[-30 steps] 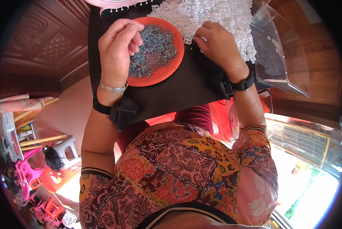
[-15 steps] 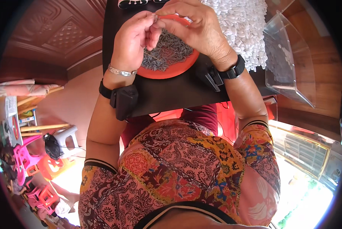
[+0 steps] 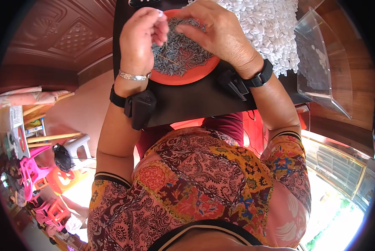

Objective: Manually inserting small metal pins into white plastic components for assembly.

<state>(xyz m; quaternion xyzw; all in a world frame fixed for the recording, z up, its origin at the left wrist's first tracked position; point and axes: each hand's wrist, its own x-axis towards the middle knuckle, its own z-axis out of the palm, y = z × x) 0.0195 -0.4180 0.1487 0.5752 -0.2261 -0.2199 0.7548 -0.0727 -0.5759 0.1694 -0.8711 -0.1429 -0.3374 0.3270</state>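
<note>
A red-orange round plate on the dark table holds a heap of small grey screws. Over its left side is my left hand, its thumb and finger closed on a small white plastic piece. My right hand hovers over the plate's right side, thumb apart from the curved fingers, with nothing visible in its grasp. Its far fingertips come close to the edge of a large pile of white oval plastic pieces. Both wrists wear black straps with black devices.
A clear plastic box with some white pieces in it stands at the table's right edge. Another black-and-white object lies at the far edge. Colourful plastic stools are on the floor at left.
My hands have drawn apart from where their fingertips met over the plate. The left hand keeps the white piece, while the right has opened and shifted toward the white pile.
</note>
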